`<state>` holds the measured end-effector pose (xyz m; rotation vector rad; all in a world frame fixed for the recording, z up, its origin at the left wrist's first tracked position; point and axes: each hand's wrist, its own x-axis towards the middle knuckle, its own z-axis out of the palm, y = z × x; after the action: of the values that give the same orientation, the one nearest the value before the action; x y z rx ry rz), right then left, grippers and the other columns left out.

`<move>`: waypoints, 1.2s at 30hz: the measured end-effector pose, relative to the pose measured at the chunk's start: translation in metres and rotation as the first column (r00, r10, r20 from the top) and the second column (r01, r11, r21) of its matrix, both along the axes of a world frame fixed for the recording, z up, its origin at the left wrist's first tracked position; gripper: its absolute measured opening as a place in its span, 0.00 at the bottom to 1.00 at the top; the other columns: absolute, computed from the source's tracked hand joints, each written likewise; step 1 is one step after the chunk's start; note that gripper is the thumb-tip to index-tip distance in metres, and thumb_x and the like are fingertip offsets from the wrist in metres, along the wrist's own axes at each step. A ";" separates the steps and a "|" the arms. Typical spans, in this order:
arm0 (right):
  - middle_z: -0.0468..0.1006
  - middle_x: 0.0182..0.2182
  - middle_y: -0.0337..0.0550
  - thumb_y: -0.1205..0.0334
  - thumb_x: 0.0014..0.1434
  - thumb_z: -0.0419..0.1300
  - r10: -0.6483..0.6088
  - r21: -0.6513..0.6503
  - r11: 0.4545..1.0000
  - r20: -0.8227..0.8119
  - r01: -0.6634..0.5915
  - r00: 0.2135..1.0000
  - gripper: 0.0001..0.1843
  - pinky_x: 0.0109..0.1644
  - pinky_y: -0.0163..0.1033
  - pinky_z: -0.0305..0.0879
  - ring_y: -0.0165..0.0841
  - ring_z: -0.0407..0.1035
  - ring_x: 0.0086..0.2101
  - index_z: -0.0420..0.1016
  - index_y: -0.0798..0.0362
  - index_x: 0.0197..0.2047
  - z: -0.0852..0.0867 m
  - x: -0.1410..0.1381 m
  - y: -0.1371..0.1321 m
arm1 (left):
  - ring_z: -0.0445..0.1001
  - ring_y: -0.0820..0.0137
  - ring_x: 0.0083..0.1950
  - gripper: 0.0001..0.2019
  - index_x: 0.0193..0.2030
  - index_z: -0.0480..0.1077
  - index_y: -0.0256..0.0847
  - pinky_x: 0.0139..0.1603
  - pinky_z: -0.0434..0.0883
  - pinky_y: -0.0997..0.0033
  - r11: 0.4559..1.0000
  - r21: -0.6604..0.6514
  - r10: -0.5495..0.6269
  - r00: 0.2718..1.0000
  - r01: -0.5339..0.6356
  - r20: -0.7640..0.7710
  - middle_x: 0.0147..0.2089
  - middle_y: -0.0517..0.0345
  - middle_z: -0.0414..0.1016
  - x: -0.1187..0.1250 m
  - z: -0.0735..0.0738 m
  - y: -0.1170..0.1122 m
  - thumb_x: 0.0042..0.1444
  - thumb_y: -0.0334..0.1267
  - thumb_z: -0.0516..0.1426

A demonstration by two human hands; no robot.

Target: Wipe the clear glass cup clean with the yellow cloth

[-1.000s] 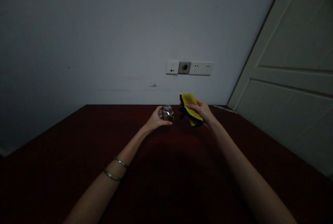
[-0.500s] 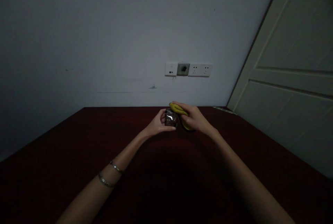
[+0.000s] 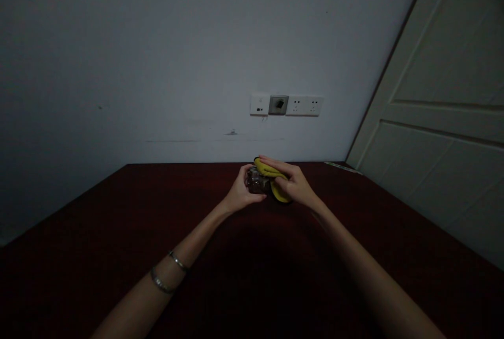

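Observation:
Near the far side of the dark red table, my left hand (image 3: 241,191) grips a small shiny, see-through dark jar (image 3: 258,183), thumb below and fingers behind its left side. My right hand (image 3: 293,181) holds a folded yellow cloth (image 3: 268,169) with a dark edge. Part of the cloth lies against the jar's top right, and a loose flap hangs under the right palm. The cloth covers some of the jar, and the dim light hides what is inside it. Two silvery bracelets (image 3: 161,281) circle my left forearm.
Behind the dark red table (image 3: 177,197) rises a pale wall with a row of sockets (image 3: 303,105) and a grey plate (image 3: 277,104). A panelled white door (image 3: 444,118) stands at the right. A flat strip (image 3: 343,167) lies at the table's back right.
My right hand has brought the cloth slightly left and further over the jar's top. The jar looks a little turned in my left hand, and the cloth's lower flap shows more.

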<state>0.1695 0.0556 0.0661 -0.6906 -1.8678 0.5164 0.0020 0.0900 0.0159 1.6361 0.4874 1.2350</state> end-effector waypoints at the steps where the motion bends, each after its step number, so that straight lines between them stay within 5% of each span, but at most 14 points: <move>1: 0.71 0.53 0.34 0.76 0.42 0.48 0.012 0.001 1.000 -0.009 -0.012 1.000 0.34 0.62 0.52 0.53 0.36 0.63 0.55 0.72 0.42 0.51 0.000 0.000 -0.001 | 0.68 0.63 0.49 0.38 0.51 0.52 0.42 0.49 0.67 0.62 1.000 -0.002 0.011 1.000 -0.011 -0.001 0.50 0.50 0.64 -0.001 0.000 0.001 0.33 0.30 0.67; 6: 0.68 0.56 0.37 0.69 0.50 0.55 0.073 0.024 0.997 -0.006 -0.073 0.997 0.25 0.62 0.50 0.51 0.37 0.60 0.57 0.71 0.42 0.51 -0.001 -0.008 -0.004 | 0.68 0.64 0.46 0.39 0.50 0.52 0.42 0.46 0.67 0.63 0.998 -0.034 0.059 0.998 -0.058 0.030 0.45 0.55 0.65 -0.004 0.001 0.003 0.29 0.30 0.67; 11: 0.70 0.54 0.42 0.59 0.53 0.59 -0.044 -0.084 0.996 -0.232 0.025 0.972 0.13 0.58 0.49 0.58 0.37 0.66 0.52 0.77 0.45 0.43 -0.010 -0.020 0.003 | 0.69 0.64 0.46 0.37 0.49 0.54 0.41 0.47 0.66 0.61 0.999 0.022 0.035 0.999 -0.035 -0.015 0.45 0.54 0.66 -0.003 0.004 -0.001 0.32 0.33 0.68; 14: 0.72 0.53 0.43 0.57 0.52 0.61 -0.061 -0.112 0.993 -0.269 0.032 0.961 0.13 0.57 0.48 0.60 0.38 0.67 0.52 0.77 0.46 0.42 -0.013 -0.021 0.005 | 0.69 0.63 0.48 0.35 0.49 0.55 0.41 0.49 0.66 0.60 0.999 0.045 0.007 1.000 -0.007 -0.015 0.48 0.52 0.66 -0.001 0.005 -0.003 0.35 0.35 0.68; 20: 0.71 0.54 0.38 0.60 0.51 0.63 -0.050 0.061 0.997 -0.102 0.056 0.994 0.12 0.59 0.49 0.58 0.38 0.66 0.52 0.78 0.42 0.41 -0.011 -0.024 -0.002 | 0.67 0.62 0.52 0.33 0.52 0.54 0.40 0.53 0.65 0.59 0.992 0.109 0.068 0.998 -0.068 0.005 0.52 0.49 0.63 0.001 0.002 -0.004 0.40 0.36 0.66; 27: 0.75 0.49 0.44 0.57 0.52 0.61 -0.236 -0.120 0.970 -0.267 0.211 0.934 0.12 0.57 0.47 0.61 0.37 0.68 0.50 0.78 0.48 0.41 -0.016 -0.033 0.007 | 0.66 0.60 0.54 0.36 0.52 0.54 0.40 0.54 0.64 0.59 0.973 0.221 0.087 0.994 -0.070 -0.069 0.52 0.48 0.64 -0.002 0.004 -0.004 0.37 0.34 0.67; 33: 0.71 0.53 0.40 0.61 0.51 0.62 -0.128 0.087 0.987 -0.117 0.138 0.985 0.12 0.58 0.45 0.60 0.36 0.66 0.52 0.78 0.44 0.42 -0.016 -0.033 -0.002 | 0.68 0.58 0.51 0.38 0.53 0.54 0.39 0.51 0.66 0.59 0.988 0.114 0.109 0.992 -0.102 -0.059 0.51 0.47 0.64 -0.003 0.003 -0.002 0.34 0.32 0.67; 36: 0.72 0.52 0.41 0.60 0.52 0.62 -0.172 0.047 0.982 -0.168 0.182 0.971 0.12 0.58 0.44 0.60 0.36 0.67 0.51 0.78 0.46 0.42 -0.016 -0.034 0.000 | 0.66 0.58 0.53 0.38 0.53 0.54 0.38 0.54 0.64 0.59 0.982 0.163 0.108 0.991 -0.095 -0.074 0.52 0.47 0.63 -0.004 0.004 -0.002 0.35 0.31 0.67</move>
<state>0.1359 0.0552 0.0502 -0.7437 -1.6442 0.3859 -0.0021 0.0875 0.0200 1.8227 0.5408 1.3135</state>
